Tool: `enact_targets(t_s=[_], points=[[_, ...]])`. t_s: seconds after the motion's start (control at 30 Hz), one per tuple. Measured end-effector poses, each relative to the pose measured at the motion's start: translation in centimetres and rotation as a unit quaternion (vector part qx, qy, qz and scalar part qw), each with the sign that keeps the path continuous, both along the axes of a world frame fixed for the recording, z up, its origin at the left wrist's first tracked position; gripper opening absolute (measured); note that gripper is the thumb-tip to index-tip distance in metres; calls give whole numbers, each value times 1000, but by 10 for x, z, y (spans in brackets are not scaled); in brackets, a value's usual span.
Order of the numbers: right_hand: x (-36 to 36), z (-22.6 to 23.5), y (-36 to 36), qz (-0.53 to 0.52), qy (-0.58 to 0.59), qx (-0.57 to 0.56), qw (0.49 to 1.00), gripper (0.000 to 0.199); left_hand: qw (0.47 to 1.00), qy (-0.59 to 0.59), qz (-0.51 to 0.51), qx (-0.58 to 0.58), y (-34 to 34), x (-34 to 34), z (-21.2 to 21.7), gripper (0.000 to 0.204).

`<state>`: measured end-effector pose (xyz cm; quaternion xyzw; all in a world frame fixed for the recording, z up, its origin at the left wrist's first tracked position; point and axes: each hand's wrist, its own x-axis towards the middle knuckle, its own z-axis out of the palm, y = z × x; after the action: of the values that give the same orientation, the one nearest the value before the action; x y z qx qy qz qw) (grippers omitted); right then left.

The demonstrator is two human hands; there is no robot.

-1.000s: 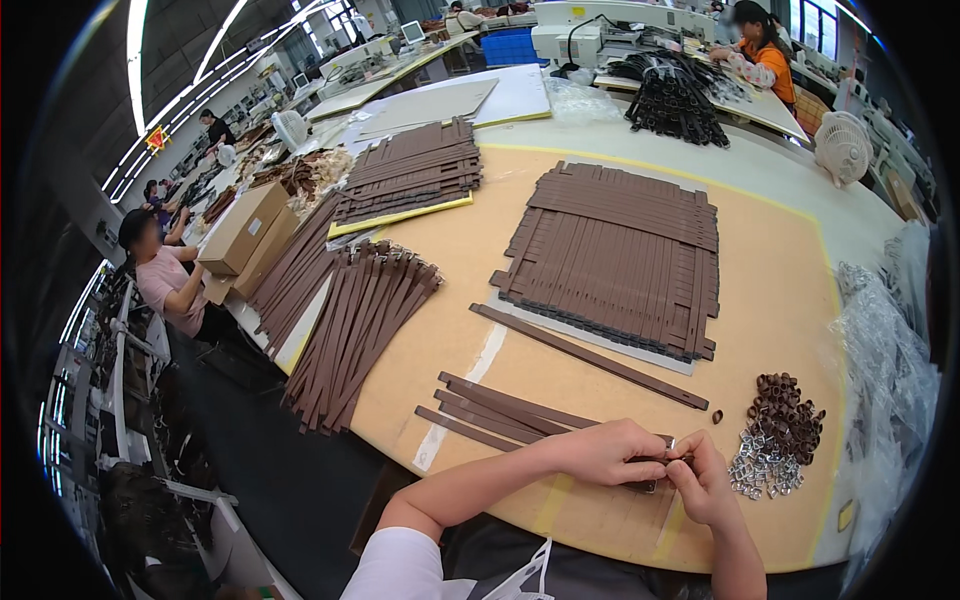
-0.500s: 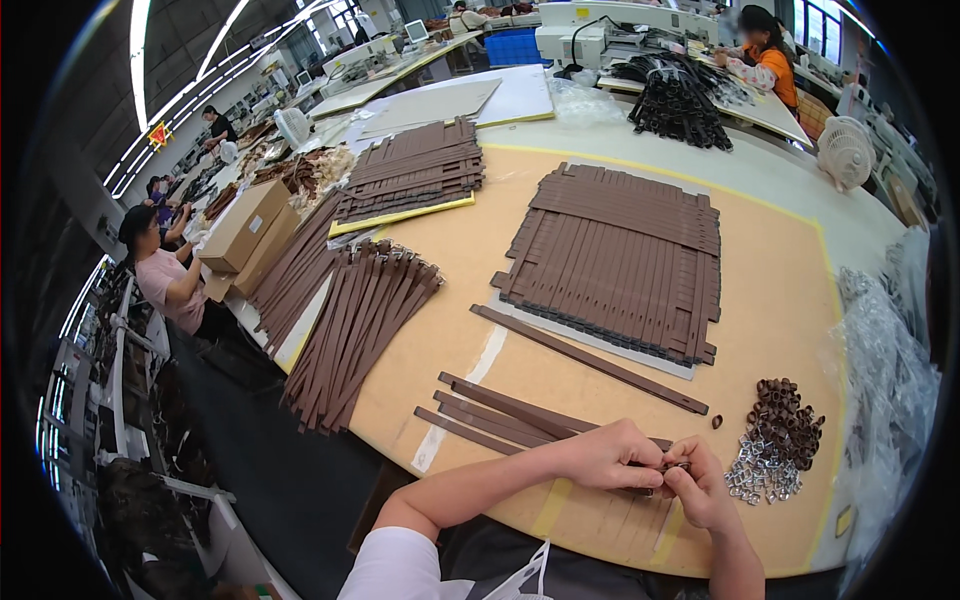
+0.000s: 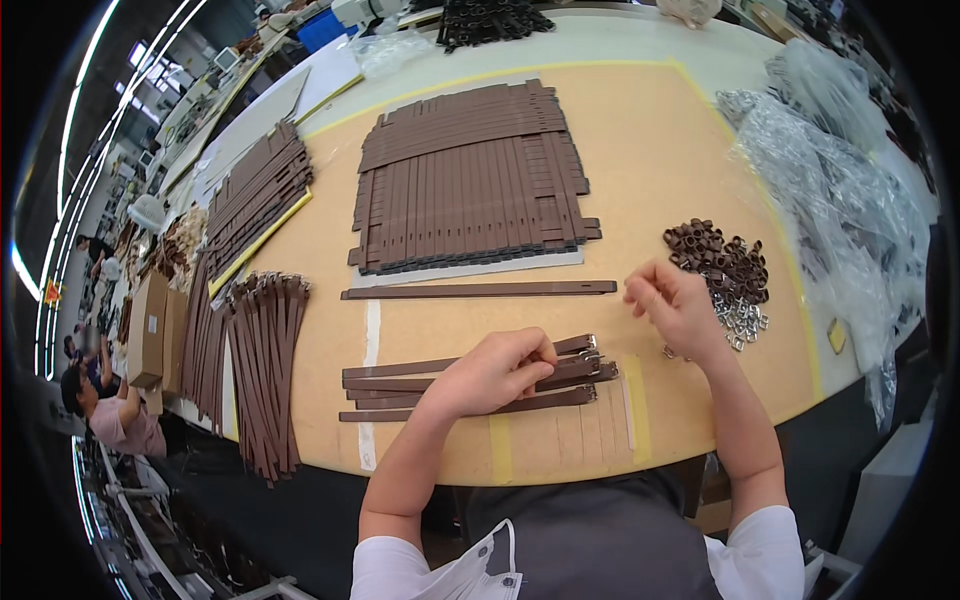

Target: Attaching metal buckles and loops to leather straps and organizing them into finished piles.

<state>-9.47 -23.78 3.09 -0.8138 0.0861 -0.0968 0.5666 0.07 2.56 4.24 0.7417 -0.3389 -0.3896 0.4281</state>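
Note:
My left hand (image 3: 500, 372), its fingers curled in, is over several brown straps (image 3: 395, 384) with metal buckles (image 3: 590, 353) at their right ends. Whatever its fingers may hold is hidden. Off the right end of a single brown strap (image 3: 480, 291) is my right hand (image 3: 675, 307), thumb and fingertips pinched together. Anything small between them is too hidden to name. Beside this hand lies a heap of small brown loops (image 3: 715, 255), with silver buckles (image 3: 742, 322) at its near side.
A large stack of brown straps (image 3: 450, 190) lies ahead on the tan board (image 3: 640, 130). Buckled straps (image 3: 265, 370) fan out at left, near another strap stack (image 3: 255, 185). Clear plastic wrap (image 3: 830, 180) covers the right side. A person (image 3: 115, 420) is beside cardboard boxes (image 3: 150, 330).
The view has turned toward the right. My hands, together at a strap's buckled end before, are now apart; the right has moved to the single strap's end, where a small brown loop lay.

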Motion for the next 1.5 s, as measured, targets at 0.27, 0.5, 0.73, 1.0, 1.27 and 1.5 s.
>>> enact_targets(t_s=[0.27,0.5,0.73,1.0,1.27,1.5], points=[[5,-20,-17,-37,-33,-206,977,20,973,-228,-15,9,-8,0,-6,7],[4,-34,-12,44,18,-256,965,13,927,-370,3,-60,-54,41,-22,18],[-5,-28,-2,7,40,-252,967,7,947,-305,-61,-85,-83,58,-62,24],[-5,-22,-4,67,59,-212,973,13,967,-211,63,-131,-61,57,-50,24],[-5,-14,-4,36,100,-265,958,13,968,-180,82,-157,-22,36,21,22],[3,-20,-10,36,99,320,942,21,969,-128,122,-169,-32,7,-18,22]])
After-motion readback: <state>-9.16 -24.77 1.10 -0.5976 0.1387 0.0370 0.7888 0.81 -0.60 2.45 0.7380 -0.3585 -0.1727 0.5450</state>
